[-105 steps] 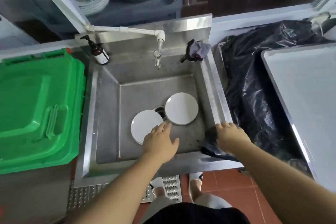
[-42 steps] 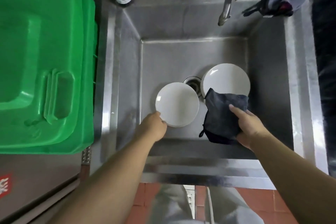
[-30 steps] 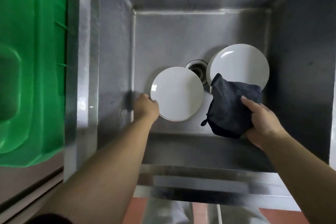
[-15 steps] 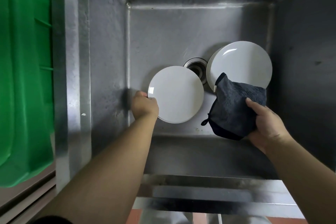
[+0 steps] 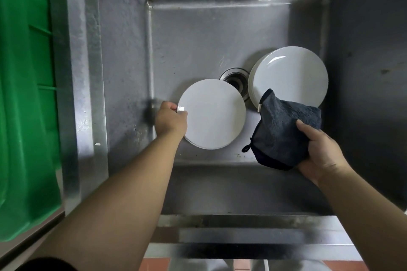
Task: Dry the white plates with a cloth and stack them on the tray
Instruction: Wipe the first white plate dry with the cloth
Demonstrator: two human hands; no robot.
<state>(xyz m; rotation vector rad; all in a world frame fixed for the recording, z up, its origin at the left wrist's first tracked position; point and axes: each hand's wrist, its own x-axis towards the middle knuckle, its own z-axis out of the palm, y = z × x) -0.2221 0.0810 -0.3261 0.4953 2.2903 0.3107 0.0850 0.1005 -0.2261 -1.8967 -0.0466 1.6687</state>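
Observation:
Two low piles of white plates lie on the floor of a steel sink (image 5: 220,35). The left pile (image 5: 212,114) sits beside the drain, and my left hand (image 5: 170,120) grips the left rim of its top plate. The right pile (image 5: 290,77) rests past the drain, by the sink's right wall. My right hand (image 5: 319,149) holds a bunched dark blue cloth (image 5: 284,132) above the sink floor; the cloth covers the near edge of the right pile. The tray is out of view.
A round drain (image 5: 235,79) lies between the two piles. A green plastic bin lid (image 5: 24,94) fills the left side next to the sink's rim. The sink's front rim (image 5: 242,233) runs across below my arms, with red floor tiles under it.
The view has closed in on the sink. My left hand has closed its grip on the left plate's rim, and my right hand has brought the cloth into the sink over the right pile.

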